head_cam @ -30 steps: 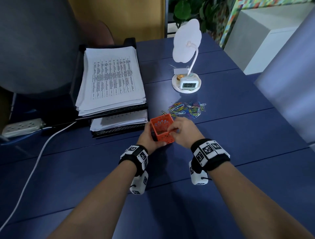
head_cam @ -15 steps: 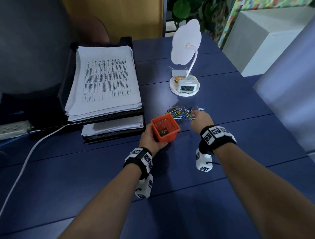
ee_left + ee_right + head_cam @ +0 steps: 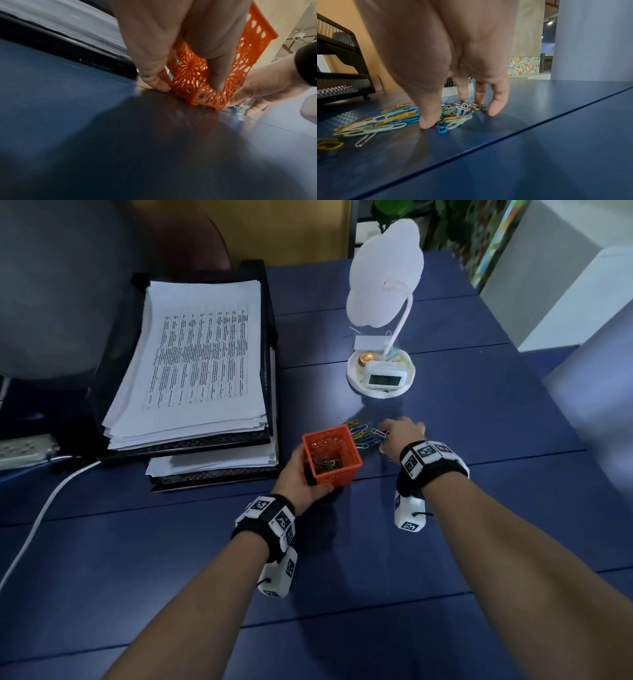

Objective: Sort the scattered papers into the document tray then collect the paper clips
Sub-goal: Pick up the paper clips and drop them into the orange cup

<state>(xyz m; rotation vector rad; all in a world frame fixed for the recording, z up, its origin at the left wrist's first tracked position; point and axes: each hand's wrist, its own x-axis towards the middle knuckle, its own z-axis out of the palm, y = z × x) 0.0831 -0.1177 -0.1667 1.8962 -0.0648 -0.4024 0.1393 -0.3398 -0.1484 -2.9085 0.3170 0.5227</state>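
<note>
One orange plastic basket (image 3: 334,455), square with lacy cut-out walls, stands on the blue surface (image 3: 445,559) at the tray's 4 o'clock; the left hand (image 3: 301,477) has its grip clamped round it, thumb and fingers on opposite walls. A few paper clips lie inside. At the basket's 2 o'clock sits one loose heap of coloured paper clips (image 3: 399,119), too many to count. The right hand (image 3: 400,436) stands over them, grip apart, fingertips (image 3: 428,123) down on the heap. One black mesh document tray (image 3: 263,313), two tiers, holds printed papers (image 3: 202,357); the text is unreadable. One white cloud-shaped desk lamp (image 3: 383,272) stands at 12 o'clock of the heap.
</note>
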